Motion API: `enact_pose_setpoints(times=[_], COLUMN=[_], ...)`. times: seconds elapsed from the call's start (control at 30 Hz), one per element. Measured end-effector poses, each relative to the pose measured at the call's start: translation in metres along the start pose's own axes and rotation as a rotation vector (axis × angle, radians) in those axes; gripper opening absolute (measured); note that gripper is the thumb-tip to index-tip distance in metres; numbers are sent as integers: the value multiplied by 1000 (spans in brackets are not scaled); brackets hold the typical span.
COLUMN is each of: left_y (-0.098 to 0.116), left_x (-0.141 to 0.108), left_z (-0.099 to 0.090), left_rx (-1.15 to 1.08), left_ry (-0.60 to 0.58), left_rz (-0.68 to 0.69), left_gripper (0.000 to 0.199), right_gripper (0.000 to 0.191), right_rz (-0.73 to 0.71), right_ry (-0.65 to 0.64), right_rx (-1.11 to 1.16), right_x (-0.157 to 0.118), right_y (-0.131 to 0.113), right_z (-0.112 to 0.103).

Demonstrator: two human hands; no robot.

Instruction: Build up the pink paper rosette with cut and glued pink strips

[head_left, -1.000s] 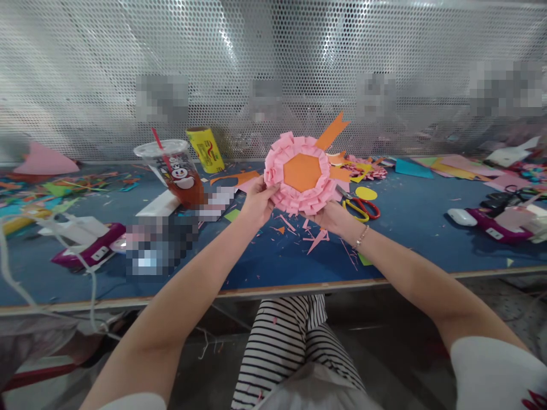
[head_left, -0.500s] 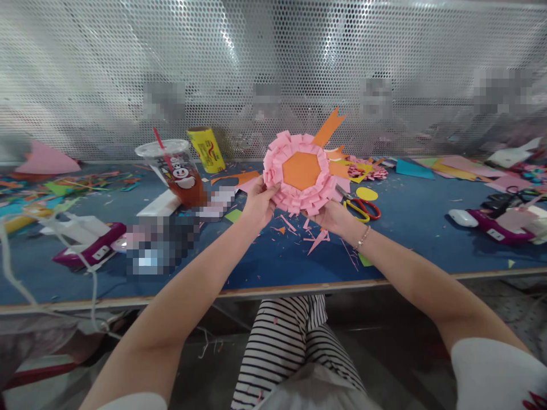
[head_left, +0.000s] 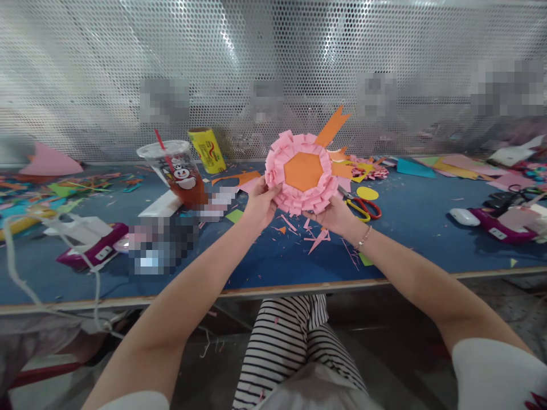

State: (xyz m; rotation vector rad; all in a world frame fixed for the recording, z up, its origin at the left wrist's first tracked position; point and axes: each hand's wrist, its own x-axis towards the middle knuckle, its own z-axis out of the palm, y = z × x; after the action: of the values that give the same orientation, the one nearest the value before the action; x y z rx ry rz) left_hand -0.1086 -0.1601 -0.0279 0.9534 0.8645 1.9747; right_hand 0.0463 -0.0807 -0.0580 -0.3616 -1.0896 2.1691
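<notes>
A round pink paper rosette (head_left: 298,198) with an orange centre (head_left: 303,172) is held up above the blue table, facing me. My left hand (head_left: 261,204) grips its lower left edge, thumb on the front. At the lower right edge, my right hand (head_left: 332,216) holds it too, with some fingers hidden behind. Orange paper tails (head_left: 334,126) stick out at the upper right. Scissors with red and yellow handles (head_left: 368,208) lie just right of my right hand, near a yellow paper circle (head_left: 367,193).
On the left stand a lidded drink cup (head_left: 184,176) and a yellow can (head_left: 207,151). Purple devices (head_left: 93,248) lie at both sides, a white cable (head_left: 97,293) at the left. Paper scraps (head_left: 318,240) litter the table (head_left: 414,233). Behind rises a perforated metal panel (head_left: 299,51).
The view has shifted very slightly. Both hands still hold the rosette, which has moved a touch to the right.
</notes>
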Motion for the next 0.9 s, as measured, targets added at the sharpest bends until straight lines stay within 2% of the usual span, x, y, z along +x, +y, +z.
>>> enact_pose_setpoints(times=[0.13,0.27,0.33,0.43,0.63,0.77,0.9], left_y=[0,1,1,1,0,2,3], left_x=[0,-1,-1,-2,-3,-5,-2], left_z=[-1,-1,-1,-1,-2,-1,-1], left_rx=[4,-14,-22,-24,-60,-38,-53], left_ry=[12,-3,-1,29,-10,-28,-58], left_rz=[-5,-21,-40,-58,-77,-90,-118], left_gripper=[28,26,25,23,23,23,25], right_gripper=[15,11,4,13,17,17,12], right_rz=[-42,-92,-165,-245,-259,-277,-430], right_ry=[-49,-60,-46,-15,37,-30,-130], right_rx=[-25,-44,-78,-128,-187,-342,-730], right_x=[-5,-5,-4,-3,-7,-11,-18], right_y=[-3,-1,1,4,1,-1,-1], right_z=[3,3,1,-1,3,4,3])
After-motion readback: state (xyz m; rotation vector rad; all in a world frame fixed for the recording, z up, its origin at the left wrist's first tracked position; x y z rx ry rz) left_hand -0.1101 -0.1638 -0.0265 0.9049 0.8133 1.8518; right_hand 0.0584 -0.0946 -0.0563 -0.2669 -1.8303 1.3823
